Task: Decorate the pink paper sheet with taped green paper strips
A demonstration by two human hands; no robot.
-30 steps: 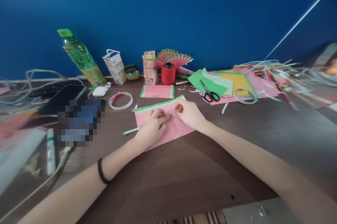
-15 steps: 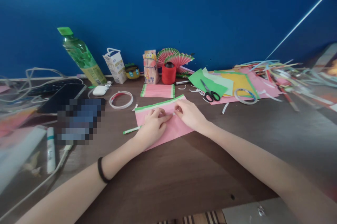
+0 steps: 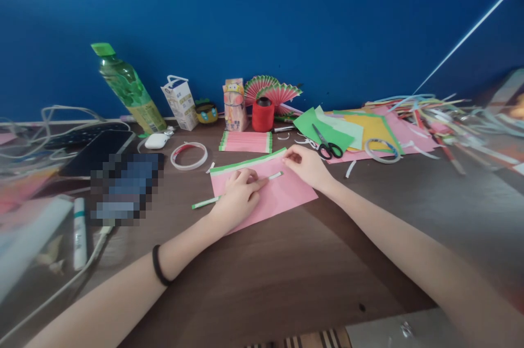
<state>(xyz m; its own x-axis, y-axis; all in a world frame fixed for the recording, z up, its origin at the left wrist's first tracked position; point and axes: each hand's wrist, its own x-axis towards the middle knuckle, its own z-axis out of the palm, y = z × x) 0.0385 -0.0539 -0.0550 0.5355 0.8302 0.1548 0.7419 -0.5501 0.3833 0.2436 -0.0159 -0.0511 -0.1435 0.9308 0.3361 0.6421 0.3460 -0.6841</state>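
Observation:
A pink sheet of paper [image 3: 286, 190] lies at a slant on the table, with a green and white band [image 3: 245, 161] along its far edge. My left hand [image 3: 239, 195] rests on the sheet, fingers bent and close together, pinning a narrow green and white paper strip [image 3: 275, 176]. The strip's other end sticks out past the sheet on the left. At the sheet's far right corner, my right hand [image 3: 307, 167] is closed in a pinch beside the end of the band. Whatever lies between its fingertips is too small to make out.
Behind the sheet are a pleated pink paper [image 3: 245, 142], a red thread spool [image 3: 262, 114] and paper fans [image 3: 278, 93]. Scissors [image 3: 325, 145] lie on coloured paper to the right. Tape rolls [image 3: 189, 156] flank the sheet. A phone [image 3: 126, 187] and bottle [image 3: 129, 89] are left.
My right hand has shifted up and right from the strip's end to the sheet's far corner, uncovering that end. My left hand stays in place on the strip.

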